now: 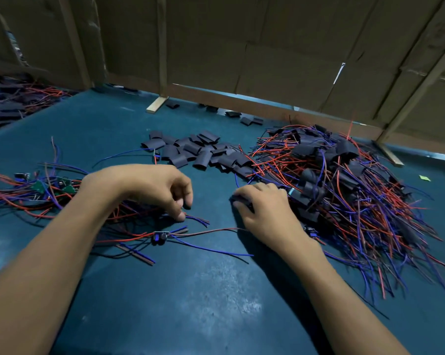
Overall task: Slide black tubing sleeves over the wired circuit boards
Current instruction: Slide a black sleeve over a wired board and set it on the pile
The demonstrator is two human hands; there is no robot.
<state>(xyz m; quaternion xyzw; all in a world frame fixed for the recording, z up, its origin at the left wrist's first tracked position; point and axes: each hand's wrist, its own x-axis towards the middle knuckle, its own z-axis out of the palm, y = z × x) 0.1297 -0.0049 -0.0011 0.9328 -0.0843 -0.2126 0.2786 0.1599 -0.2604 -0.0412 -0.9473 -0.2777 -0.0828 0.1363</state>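
No bin or tray held the stock; everything lay loose on the teal table, which was fenced at the back by cardboard panels on wooden strips. Empty black tubing sleeves formed a heap at the centre rear, with a few strays near the foot of the cardboard. To the right lay a large pile of sleeved boards, their red and blue wires fanning outward. To the left lay bare green circuit boards tangled in their wires. One wired circuit board lay by itself on the table between my forearms, touching neither hand, one of its wires running toward my right hand. A further heap of dark parts and wires sat at the far left, too dim to sort. My left hand hovered palm down at the edge of the bare-board tangle, fingers curled, thumb and fingertips lowered onto a few wire ends; whether they actually pinched a wire I could not tell. My right hand rested palm down at the near-left edge of the sleeved pile, fingers bent over a dark sleeved piece, gripping it against the table.
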